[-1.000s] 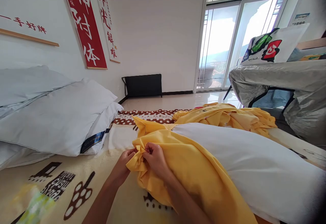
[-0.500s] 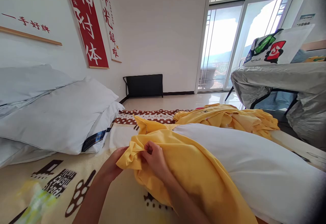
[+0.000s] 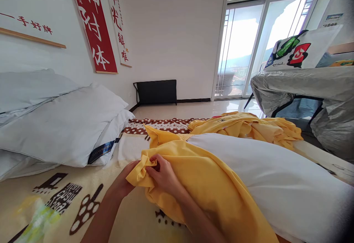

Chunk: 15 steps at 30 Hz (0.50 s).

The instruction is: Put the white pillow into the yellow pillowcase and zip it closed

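A yellow pillowcase (image 3: 210,184) lies partly over a long white pillow (image 3: 271,176) on the patterned blanket (image 3: 63,198). My left hand (image 3: 123,182) is closed under a bunched corner of the yellow cloth, mostly hidden by it. My right hand (image 3: 162,173) pinches the same bunched corner from above, fingers curled. The pillow's right half is bare.
Two stacked white pillows (image 3: 61,125) lie at the left by the wall. A heap of more yellow cloth (image 3: 249,125) sits behind the long pillow. A table under a grey cover (image 3: 304,84) stands at the right, a black panel (image 3: 156,92) against the far wall.
Both hands have drawn the bunched yellow corner slightly left and gathered it tighter; my left hand has slipped further beneath the cloth.
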Tool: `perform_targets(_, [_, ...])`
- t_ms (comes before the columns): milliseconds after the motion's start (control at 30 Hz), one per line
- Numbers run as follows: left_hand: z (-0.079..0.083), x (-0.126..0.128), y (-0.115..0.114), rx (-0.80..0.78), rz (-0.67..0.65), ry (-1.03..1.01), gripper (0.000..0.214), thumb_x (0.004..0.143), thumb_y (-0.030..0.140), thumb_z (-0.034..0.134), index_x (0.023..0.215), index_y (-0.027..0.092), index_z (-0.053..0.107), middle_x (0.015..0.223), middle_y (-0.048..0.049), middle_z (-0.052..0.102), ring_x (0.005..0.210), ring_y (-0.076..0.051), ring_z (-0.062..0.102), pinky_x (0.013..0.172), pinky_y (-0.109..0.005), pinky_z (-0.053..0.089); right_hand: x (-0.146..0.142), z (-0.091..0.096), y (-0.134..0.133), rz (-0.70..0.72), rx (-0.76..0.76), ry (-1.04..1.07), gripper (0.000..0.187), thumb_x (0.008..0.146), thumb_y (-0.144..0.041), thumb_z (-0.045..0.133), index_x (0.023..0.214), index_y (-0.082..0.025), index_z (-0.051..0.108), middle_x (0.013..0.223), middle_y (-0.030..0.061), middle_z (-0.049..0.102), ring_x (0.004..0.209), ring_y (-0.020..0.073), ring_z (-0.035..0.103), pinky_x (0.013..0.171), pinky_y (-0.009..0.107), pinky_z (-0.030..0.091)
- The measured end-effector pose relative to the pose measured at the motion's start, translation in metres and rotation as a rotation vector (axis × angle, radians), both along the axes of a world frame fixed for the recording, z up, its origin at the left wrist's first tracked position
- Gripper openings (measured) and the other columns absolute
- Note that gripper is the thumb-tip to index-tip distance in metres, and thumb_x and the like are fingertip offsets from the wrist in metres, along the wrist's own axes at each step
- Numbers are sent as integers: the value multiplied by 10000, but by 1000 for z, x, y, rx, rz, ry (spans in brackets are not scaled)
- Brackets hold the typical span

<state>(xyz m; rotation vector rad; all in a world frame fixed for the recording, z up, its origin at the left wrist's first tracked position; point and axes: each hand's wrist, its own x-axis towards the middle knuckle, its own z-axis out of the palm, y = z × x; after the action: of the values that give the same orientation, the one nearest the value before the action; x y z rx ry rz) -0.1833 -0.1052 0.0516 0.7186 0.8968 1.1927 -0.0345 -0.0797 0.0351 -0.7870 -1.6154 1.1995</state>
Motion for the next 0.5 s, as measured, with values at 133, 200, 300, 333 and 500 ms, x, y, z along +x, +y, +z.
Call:
perform_targets(133, [-6,5,4,9,12,18,204,644,269,729,750,105,671,742,-73,666,798,-209,626,698,-266,483,-6,-10,7,-75,0,68,164,700,-298,550,699,-182,434,617,-36,468,556,90,435,504,205,356])
perform_targets(200, [-8,7,5,44,0,36,270,623,298,756,792,102,683,785,-86,676,843,-226,620,726,-281,483,-10,-15,11,-84,-17,139,158,680,-291,548,697,-182,434,632,-29,474,562,94,447,503,207,376])
perform_targets(300, [-15,10,6,134,-1,73,374,615,351,783,901,126,699,885,-94,685,890,-234,611,777,-301,476,-11,-16,14,-72,-74,240,166,654,-295,532,738,-191,434,636,-36,450,544,92,429,481,206,375])
perform_targets(333, [-18,10,6,164,4,86,398,612,363,788,931,142,701,913,-90,685,894,-230,609,795,-305,472,-11,-16,15,-55,-103,267,173,653,-298,519,762,-193,436,639,-38,449,536,92,424,475,206,369])
perform_targets(500, [-24,13,5,218,2,176,366,709,374,722,1010,170,690,969,-84,682,888,-217,601,829,-317,456,-8,-13,13,-86,-58,205,176,659,-242,422,794,-173,511,728,6,533,654,121,480,580,222,396])
